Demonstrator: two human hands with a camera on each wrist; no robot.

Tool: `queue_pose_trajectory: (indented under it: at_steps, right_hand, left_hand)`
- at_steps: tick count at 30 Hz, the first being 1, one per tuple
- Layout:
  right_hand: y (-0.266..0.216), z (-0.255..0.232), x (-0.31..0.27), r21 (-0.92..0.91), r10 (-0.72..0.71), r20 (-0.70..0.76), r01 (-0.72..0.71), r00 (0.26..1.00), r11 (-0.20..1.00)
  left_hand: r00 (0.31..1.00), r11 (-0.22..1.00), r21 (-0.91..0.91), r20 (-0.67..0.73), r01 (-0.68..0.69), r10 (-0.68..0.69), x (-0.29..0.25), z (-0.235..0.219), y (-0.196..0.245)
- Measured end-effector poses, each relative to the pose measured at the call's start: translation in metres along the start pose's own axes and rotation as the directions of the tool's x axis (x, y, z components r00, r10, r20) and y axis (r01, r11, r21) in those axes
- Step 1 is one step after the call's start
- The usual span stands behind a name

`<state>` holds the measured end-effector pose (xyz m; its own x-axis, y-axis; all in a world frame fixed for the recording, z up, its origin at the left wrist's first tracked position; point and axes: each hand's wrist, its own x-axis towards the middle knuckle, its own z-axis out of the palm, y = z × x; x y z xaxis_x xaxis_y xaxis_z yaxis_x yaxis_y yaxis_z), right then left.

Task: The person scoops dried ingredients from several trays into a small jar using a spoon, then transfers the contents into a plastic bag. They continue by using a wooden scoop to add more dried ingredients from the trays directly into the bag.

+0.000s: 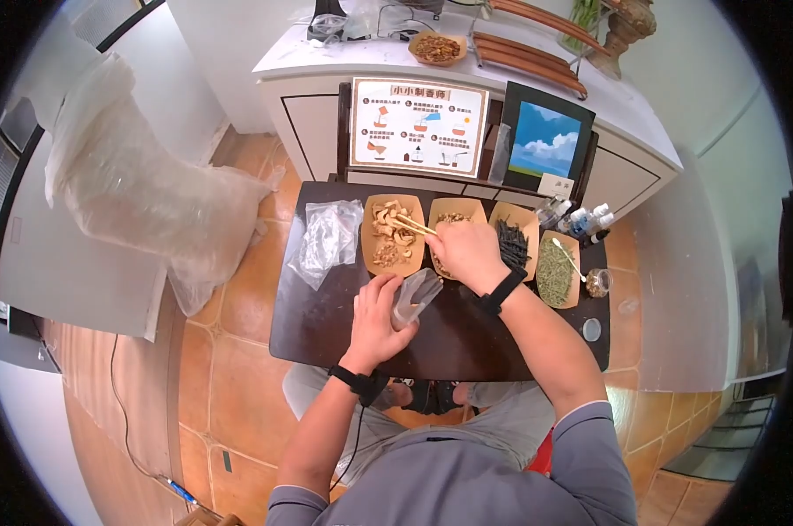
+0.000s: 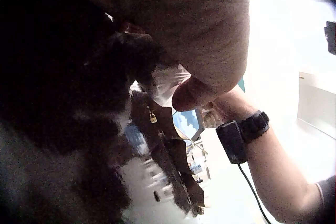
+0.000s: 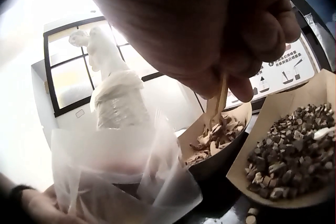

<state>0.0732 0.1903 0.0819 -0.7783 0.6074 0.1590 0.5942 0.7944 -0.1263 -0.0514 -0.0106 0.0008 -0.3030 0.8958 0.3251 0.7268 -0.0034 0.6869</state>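
Observation:
My left hand holds a clear plastic bag upright near the front of the dark table, its mouth standing wide in the right wrist view. With my right hand I grip a pair of wooden tongs. Their tips reach into the leftmost paper tray, among pale dried slices; smaller chips lie at its near end. Under my right hand is a second tray with chopped brown pieces, partly covered in the head view. The left wrist view is dark and shows little of the bag.
Two more trays hold black sticks and green dried herb with a white spoon. Small bottles, a glass jar and a round lid stand at the right. Plastic bags lie left; an instruction board stands behind.

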Motion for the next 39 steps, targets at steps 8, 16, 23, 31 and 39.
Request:
queue_pose_trajectory:
  at_steps: [8, 16, 23, 31, 39]
  right_hand:
    - [0.006, -0.013, -0.010, 0.036, 0.045, 0.086, -0.048, 0.995, 0.998]
    - [-0.006, 0.000, -0.013, 0.005, 0.008, 0.069, -0.008, 0.998, 1.000]
    - [-0.012, -0.013, -0.042, 0.282, 0.290, -0.041, -0.267, 0.956, 0.921]
    - [-0.030, 0.043, -0.134, 0.621, 0.477, 0.017, -0.384, 0.879, 0.684]
    - [-0.029, 0.062, -0.146, 0.715, 0.511, 0.005, -0.360, 0.859, 0.599]
  left_hand:
    - [1.000, 1.000, -0.012, 0.007, 0.007, -0.007, 0.001, -0.001, 0.002]
    - [1.000, 1.000, -0.023, -0.005, 0.014, -0.014, 0.000, 0.001, 0.000]
    - [0.999, 0.999, -0.050, -0.030, 0.019, -0.020, 0.000, 0.001, -0.001]
    - [0.992, 0.987, -0.160, -0.126, 0.001, -0.022, -0.005, 0.009, -0.014]
    - [0.976, 0.935, -0.345, -0.157, 0.086, -0.148, -0.003, 0.013, -0.018]
